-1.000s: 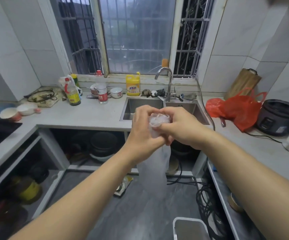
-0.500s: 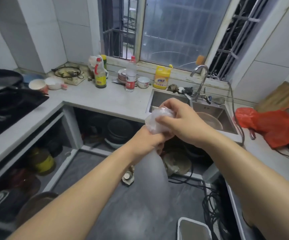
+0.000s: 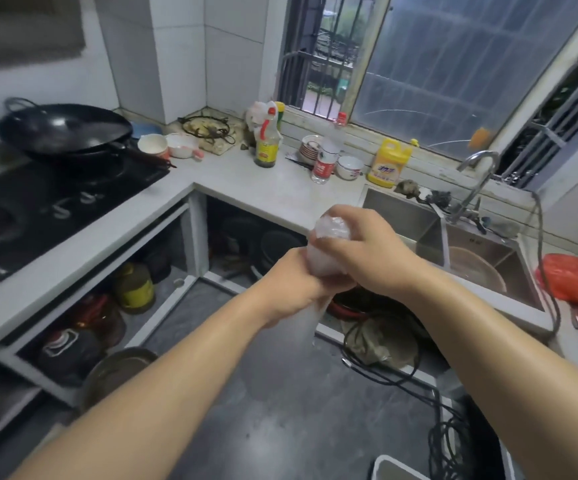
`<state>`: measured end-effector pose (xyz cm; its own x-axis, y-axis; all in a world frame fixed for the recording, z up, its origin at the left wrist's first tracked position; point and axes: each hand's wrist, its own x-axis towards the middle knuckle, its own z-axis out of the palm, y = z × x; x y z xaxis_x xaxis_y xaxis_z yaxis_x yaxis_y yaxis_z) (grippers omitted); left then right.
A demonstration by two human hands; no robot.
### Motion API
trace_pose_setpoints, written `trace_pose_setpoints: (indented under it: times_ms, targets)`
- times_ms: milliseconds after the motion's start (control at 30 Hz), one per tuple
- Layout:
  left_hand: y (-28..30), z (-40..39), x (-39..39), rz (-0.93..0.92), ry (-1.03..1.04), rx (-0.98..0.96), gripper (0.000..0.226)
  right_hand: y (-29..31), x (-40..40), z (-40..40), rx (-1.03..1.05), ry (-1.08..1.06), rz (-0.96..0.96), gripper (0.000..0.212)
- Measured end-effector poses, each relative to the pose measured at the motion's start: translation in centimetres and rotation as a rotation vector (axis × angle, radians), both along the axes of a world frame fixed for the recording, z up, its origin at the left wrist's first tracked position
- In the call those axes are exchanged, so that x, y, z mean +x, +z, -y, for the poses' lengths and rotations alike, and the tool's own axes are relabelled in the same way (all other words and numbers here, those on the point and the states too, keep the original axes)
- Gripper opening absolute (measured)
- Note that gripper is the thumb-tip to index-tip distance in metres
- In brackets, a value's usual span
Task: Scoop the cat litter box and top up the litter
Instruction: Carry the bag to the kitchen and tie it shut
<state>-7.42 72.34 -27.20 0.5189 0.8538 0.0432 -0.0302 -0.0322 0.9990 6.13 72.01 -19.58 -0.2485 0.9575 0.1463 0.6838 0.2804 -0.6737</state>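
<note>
Kitchen worktop behind, left hand and right hand clench a clear plastic bag; labels unreadable.

A translucent white plastic bag, near centre; far left, a black round metal wok; far right, a yellow plastic detergent jug; right edge, a red-orange plastic bag.

L-shaped pale countertop. Far left: black wok on the dark cooktop. Far corner: two small bowls, sauce bottle. Right of these: stacked dishes, water bottle, bowl, yellow detergent jug. Far right: red plastic bag beside the steel sink.
</note>
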Motion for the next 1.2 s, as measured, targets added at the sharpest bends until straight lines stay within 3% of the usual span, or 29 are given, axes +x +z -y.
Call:
trace_pose_setpoints:
  times_ms: [33,167,300,367,433,533,667,767,833,967,1067,1200]
  targets:
    - [-0.2,-0.1,-0.6,-0.006,0.033,-0.008,0.006,-0.3,-0.6,-0.5,0.004,-0.033,-0.054,0.017]
    - [-1.2,-0.6,-2.3,-0.083,0.13,-0.041,0.021,-1.0,-2.1,-2.1,-0.031,-0.12,-0.177,0.026]
    - [-0.9,-0.4,-3.5,-0.162,0.211,-0.043,0.02,-0.6,-3.0,-2.8,-0.21,0.079,-0.081,0.058]
    - [-0.4,-0.3,-3.8,-0.116,0.214,-0.048,0.012,-1.1,-3.8,-3.5,-0.174,0.17,-0.026,0.043]
    - [-0.3,-0.4,-4.0,-0.119,0.228,-0.053,0.027,-1.6,-4.7,-4.3,-0.056,0.159,-0.035,0.017]
    - [-1.0,-0.8,-4.1,-0.15,0.276,-0.099,0.046,-1.8,-5.5,-6.0,0.094,0.062,-0.051,0.019]
    - [-2.1,-1.4,-4.3,-0.175,0.336,-0.134,0.038,-1.3,-5.6,-8.2,0.235,-0.055,-0.095,0.023]
    - [-2.2,-1.7,-4.8,-0.171,0.399,-0.168,0.031,-1.0,-5.6,-8.6,0.306,0.021,-0.09,0.033]
    - [-2.2,-1.8,-4.9,-0.167,0.419,-0.183,0.031,-1.2,-5.8,-8.2,0.276,0.23,-0.007,0.048]
    - [-2.2,-1.6,-4.9,-0.227,0.435,-0.205,0.026,-3.1,-7.2,-8.3,0.423,0.618,0.518,0.052]
    - [-2.6,-1.3,-5.6,-0.179,0.394,-0.262,0.04,-3.5,-7.9,-8.8,0.48,0.639,0.711,0.055]
    - [-2.4,-0.8,-6.0,-0.173,0.372,-0.232,0.045,-2.7,-8.3,-9.4,0.569,0.606,0.778,0.052]
